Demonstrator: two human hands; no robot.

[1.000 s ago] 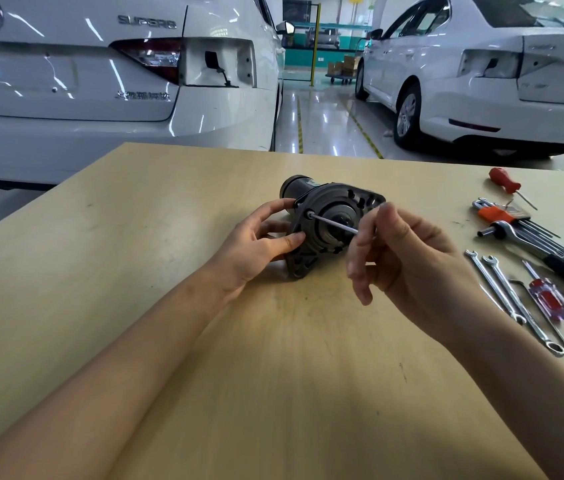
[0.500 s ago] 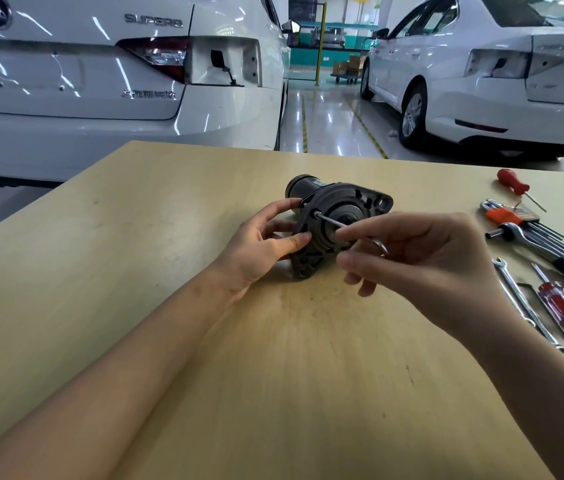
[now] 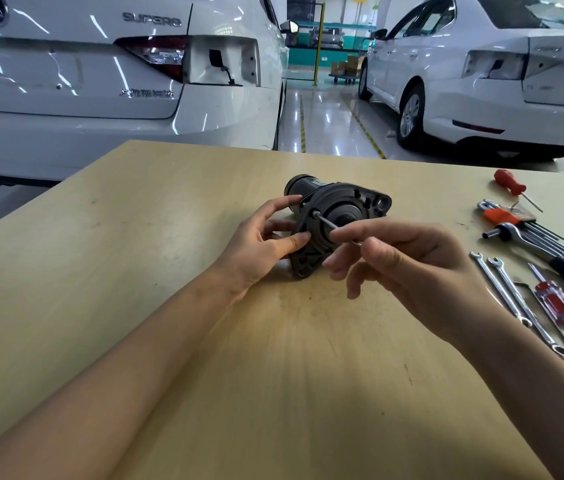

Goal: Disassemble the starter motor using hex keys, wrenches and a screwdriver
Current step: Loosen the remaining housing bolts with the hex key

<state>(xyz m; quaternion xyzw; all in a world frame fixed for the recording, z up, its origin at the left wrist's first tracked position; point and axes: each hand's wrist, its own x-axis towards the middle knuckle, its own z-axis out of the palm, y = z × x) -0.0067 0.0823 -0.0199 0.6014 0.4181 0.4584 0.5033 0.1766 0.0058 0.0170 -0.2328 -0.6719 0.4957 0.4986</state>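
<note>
The dark grey starter motor [image 3: 343, 209] lies on its side in the middle of the wooden table [image 3: 135, 271], its flanged end plate facing me. My left hand [image 3: 263, 244] grips the plate's left edge with thumb and fingers. A thin silver hex key [image 3: 325, 221] sticks into a bolt on the plate's upper left. My right hand [image 3: 412, 265] pinches the key's near end between thumb and forefinger; the other fingers hang loosely curled.
Tools lie at the table's right: a red-handled screwdriver [image 3: 511, 183], an orange hex key set [image 3: 516, 220], a black-handled ratchet [image 3: 550, 254], two combination wrenches [image 3: 516, 299] and a red-and-clear screwdriver [image 3: 556, 303]. Two white cars stand behind the table.
My right hand has turned on the hex key, its fingers swinging from upright to pointing left. The left hand and the motor have stayed put.
</note>
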